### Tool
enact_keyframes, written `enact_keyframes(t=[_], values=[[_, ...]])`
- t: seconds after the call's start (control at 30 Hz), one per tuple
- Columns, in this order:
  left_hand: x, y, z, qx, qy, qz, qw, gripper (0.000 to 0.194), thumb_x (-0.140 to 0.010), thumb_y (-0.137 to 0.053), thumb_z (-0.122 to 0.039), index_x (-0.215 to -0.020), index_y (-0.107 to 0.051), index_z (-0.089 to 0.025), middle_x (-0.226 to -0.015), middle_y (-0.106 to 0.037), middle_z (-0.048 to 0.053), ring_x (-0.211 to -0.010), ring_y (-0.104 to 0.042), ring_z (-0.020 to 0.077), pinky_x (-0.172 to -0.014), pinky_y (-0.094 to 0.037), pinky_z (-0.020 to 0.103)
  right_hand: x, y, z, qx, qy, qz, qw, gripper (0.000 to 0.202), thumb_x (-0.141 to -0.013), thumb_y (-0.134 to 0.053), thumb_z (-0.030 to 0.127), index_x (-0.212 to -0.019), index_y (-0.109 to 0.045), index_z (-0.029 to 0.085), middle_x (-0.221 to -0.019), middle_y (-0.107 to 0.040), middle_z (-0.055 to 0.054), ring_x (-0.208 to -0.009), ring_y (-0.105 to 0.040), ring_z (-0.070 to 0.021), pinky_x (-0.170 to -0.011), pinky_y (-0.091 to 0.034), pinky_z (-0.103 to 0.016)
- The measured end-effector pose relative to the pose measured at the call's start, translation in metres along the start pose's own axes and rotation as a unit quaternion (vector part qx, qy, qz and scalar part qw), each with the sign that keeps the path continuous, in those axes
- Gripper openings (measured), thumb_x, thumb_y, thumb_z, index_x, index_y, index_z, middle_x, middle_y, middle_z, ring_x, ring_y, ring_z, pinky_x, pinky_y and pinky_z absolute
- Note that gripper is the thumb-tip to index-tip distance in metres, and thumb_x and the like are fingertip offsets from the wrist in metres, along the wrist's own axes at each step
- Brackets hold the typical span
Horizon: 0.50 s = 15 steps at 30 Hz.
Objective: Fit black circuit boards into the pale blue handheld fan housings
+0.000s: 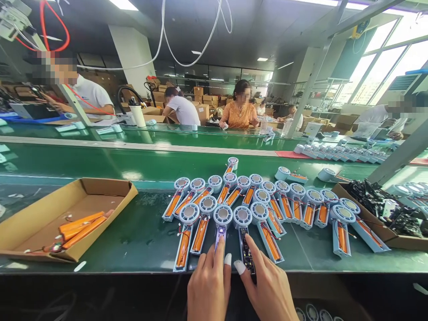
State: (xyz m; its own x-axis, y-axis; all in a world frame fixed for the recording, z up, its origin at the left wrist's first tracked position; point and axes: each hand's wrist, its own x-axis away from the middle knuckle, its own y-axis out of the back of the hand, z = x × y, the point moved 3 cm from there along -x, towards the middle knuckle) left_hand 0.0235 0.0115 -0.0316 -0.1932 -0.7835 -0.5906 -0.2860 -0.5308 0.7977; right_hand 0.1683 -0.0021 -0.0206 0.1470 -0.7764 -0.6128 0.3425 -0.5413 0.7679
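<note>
My left hand (pixel 207 281) is closed around the handle of a pale blue handheld fan (pixel 222 216), index finger pressed on its front. A small display (pixel 221 230) glows there. Beside it, my right hand (pixel 267 283) holds the handle of a second handheld fan (pixel 242 216) between thumb and index finger. A dark circuit board (pixel 246 252) shows in that open handle. Both thumbs wear white finger covers. Around them lie several more fans (pixel 190 214), with orange battery cells (pixel 183 247) and thin wires in their open handles. My lower fingers are partly hidden.
A cardboard tray (pixel 110 187) with loose orange cells stands left. At right, a box (pixel 408 242) holds a heap of black parts (pixel 384 205). A green conveyor belt (pixel 150 158) runs behind. Co-workers sit beyond it. A metal post (pixel 310 71) rises at right.
</note>
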Motion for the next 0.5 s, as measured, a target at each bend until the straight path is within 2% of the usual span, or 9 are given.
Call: enact_keyframes(t=[0.2,0.5], values=[[0.0015,-0.0029,0.0029,0.011,0.001,0.009,1.000,0.046,-0.096,-0.043,-0.016,-0.141,-0.049,-0.018,-0.113,-0.076,0.006,-0.092,-0.073,0.0224,-0.072,-0.059,0.031,0.0051,0.0011,-0.0007,-0.008,0.029,-0.021,0.999,0.041,-0.107,-0.030,0.037,-0.127,-0.057,0.015,-0.075,-0.067,-0.005,-0.058,-0.070,-0.0185,-0.049,-0.053,-0.027],[0.0036,-0.0057,0.0052,0.002,-0.006,0.018,1.000,0.049,-0.095,-0.045,-0.014,-0.144,-0.046,-0.018,-0.115,-0.076,0.006,-0.093,-0.073,0.0215,-0.072,-0.059,0.030,0.0045,0.0055,-0.0047,-0.039,0.021,-0.013,0.999,0.041,-0.106,-0.036,0.039,-0.131,-0.060,0.017,-0.081,-0.069,-0.005,-0.064,-0.071,-0.0166,-0.055,-0.054,-0.024]])
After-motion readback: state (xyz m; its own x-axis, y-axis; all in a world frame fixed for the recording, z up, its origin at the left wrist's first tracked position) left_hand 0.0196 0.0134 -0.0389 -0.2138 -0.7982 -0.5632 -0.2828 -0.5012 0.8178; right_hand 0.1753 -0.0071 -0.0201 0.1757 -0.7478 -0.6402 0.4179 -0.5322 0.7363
